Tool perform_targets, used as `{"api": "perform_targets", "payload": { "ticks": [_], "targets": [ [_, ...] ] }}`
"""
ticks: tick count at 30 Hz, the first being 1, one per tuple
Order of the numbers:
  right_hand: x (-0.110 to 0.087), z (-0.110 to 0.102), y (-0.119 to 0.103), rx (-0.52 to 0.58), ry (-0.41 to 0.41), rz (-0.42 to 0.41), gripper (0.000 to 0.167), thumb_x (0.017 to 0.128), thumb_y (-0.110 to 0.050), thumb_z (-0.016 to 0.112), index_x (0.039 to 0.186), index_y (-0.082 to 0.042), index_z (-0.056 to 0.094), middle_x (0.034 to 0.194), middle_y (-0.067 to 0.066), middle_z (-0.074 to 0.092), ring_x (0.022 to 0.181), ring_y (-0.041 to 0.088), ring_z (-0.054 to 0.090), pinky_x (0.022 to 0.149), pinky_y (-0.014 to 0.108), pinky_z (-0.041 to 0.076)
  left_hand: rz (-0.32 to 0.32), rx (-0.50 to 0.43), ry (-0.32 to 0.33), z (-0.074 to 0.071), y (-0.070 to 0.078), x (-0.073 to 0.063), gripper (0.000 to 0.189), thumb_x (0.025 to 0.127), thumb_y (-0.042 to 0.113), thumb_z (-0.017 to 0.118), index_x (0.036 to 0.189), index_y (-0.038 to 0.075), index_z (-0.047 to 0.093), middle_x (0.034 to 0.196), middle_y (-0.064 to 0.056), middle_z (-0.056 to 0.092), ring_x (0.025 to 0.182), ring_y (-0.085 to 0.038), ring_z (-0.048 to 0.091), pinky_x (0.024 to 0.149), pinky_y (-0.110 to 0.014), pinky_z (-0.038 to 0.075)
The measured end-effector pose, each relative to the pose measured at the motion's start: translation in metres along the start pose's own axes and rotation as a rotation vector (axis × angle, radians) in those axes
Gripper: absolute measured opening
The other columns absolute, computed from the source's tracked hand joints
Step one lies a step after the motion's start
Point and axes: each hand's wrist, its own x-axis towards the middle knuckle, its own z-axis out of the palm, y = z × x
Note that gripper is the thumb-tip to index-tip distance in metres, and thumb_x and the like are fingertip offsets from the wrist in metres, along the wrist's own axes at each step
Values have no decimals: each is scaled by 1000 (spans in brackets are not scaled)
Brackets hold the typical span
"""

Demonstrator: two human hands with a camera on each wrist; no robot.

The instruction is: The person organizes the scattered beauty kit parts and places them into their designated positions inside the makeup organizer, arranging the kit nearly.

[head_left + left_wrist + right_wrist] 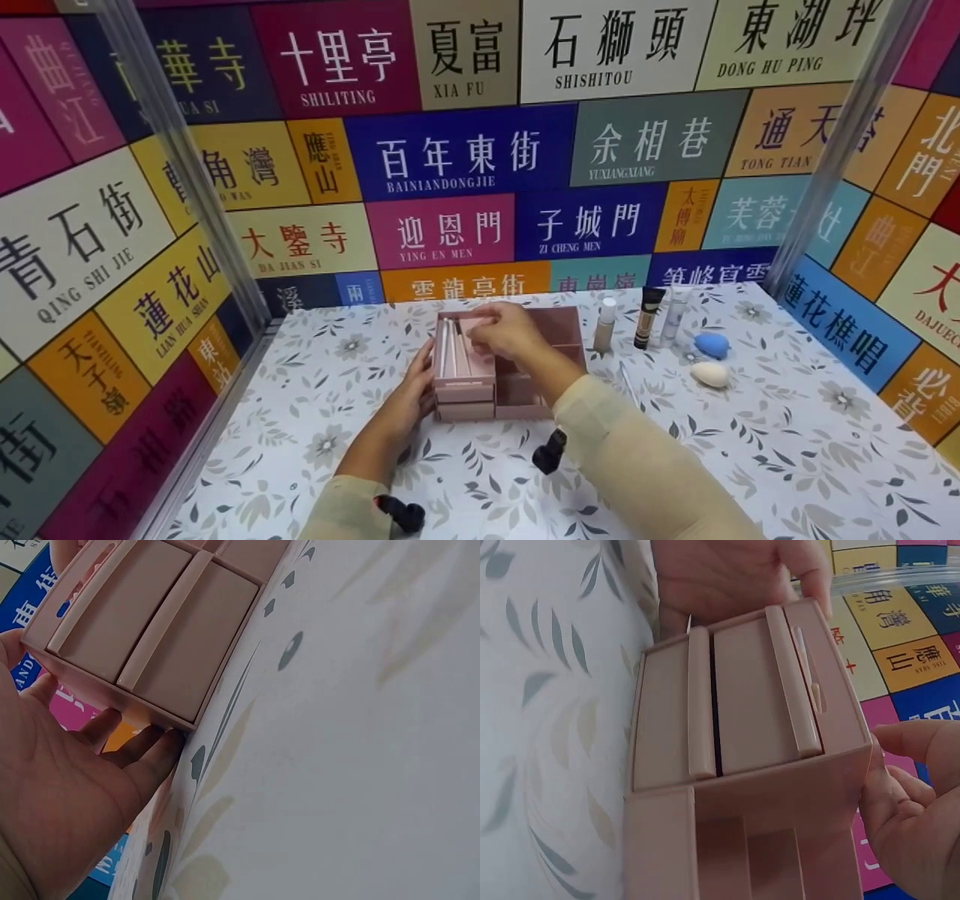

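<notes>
A pink desktop organizer stands on the table, two drawers at its left front and divided compartments on its right. Several slim, pale sticks lean in the top left compartment. My left hand is against the organizer's left side; in the left wrist view its fingers reach along that side, nearly straight. Over the top left compartment is my right hand, fingers bent downward beside the sticks. In the right wrist view the right hand is at the organizer's upper edge; I cannot tell whether it pinches anything.
Right of the organizer stand a beige bottle with a white cap, a black tube and a pale clear tube. A blue sponge and a cream sponge lie farther right. A thin pale stick lies near the right forearm.
</notes>
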Motion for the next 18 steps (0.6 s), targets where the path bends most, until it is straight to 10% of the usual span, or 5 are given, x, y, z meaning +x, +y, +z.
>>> {"api": "perform_targets", "payload": {
  "ticks": [7,18],
  "targets": [
    [-8,-9,9,271,41,-30,53,91,5,74,142,3,63,109,18,75,82,19,74,78,35,67,-20,16,19,0,0,0,60,111,48,44,166,55,22,182,0,14,164,-33,31,134,-56,26],
    [-39,-47,25,297,44,-52,51,93,4,76,142,1,63,103,12,76,82,20,75,78,32,67,-2,28,10,1,1,-3,62,111,46,43,168,52,19,183,-1,10,165,-35,28,134,-57,25]
  ]
}}
